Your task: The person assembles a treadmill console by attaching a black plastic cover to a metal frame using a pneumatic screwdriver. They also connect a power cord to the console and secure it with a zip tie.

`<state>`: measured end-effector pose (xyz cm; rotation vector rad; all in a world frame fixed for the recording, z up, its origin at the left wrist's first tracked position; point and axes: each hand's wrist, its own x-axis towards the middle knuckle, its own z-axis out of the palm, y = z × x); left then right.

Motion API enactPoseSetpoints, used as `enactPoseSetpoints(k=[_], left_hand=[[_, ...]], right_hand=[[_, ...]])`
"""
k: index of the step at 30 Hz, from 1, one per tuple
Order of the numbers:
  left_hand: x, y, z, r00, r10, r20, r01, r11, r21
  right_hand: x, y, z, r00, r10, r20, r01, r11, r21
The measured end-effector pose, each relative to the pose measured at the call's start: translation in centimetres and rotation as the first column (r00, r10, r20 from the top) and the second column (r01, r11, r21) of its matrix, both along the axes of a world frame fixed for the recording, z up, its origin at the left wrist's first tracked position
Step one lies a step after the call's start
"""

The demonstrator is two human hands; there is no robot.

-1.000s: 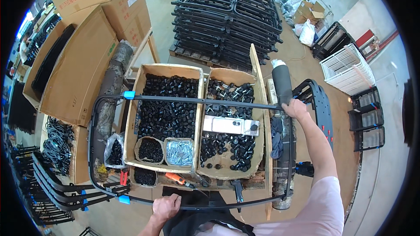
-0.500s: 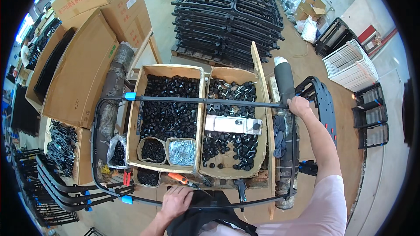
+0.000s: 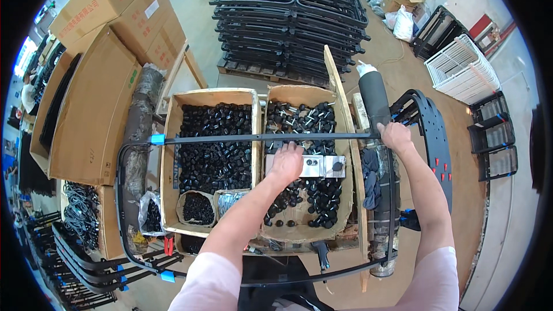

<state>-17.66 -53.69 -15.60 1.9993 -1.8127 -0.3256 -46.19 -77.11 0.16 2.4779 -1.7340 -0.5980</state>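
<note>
The right hand (image 3: 396,136) grips the corner of a black frame (image 3: 259,137) lying across two open boxes. The left hand (image 3: 286,161) reaches into the right box (image 3: 340,196) of black parts (image 3: 302,120), touching a small white carton (image 3: 322,166). Stacked frames (image 3: 291,17) lie beyond.

L hand (image 3: 286,162) covers part of the small grey box (image 3: 318,166) and the black parts beneath; fingertips not visible. R hand (image 3: 396,136) wraps the black frame (image 3: 253,137) corner, grip hidden from above. Frame's near rail runs behind both sleeves. Loose parts in right carton (image 3: 340,207) too small to ID. Bottom-edge dark object cut off.
</note>
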Motion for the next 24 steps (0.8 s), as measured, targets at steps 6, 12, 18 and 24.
enactPoseSetpoints(k=[6, 12, 18, 24], left_hand=[[0.4, -8.4, -7.8, 0.998, 0.065, 0.015, -0.066, 0.997, 0.051], [1.1, -10.4, -6.7, 0.990, 0.130, -0.061, -0.121, 0.984, 0.132], [-0.6, -12.5, -6.8, 0.985, 0.162, -0.053, -0.144, 0.959, 0.244], [-1.2, -12.8, -6.6, 0.993, 0.115, -0.033, -0.099, 0.946, 0.310]], right_hand=[[-1.0, -0.4, -0.8, 0.979, 0.093, 0.184, -0.078, 0.993, -0.083], [0.2, 0.5, 0.7, 0.965, 0.155, 0.212, -0.151, 0.988, -0.035], [0.0, -0.3, -0.9, 0.982, 0.047, 0.183, -0.049, 0.999, 0.007], [-2.0, 0.0, -1.9, 0.942, 0.253, 0.219, -0.241, 0.967, -0.083]])
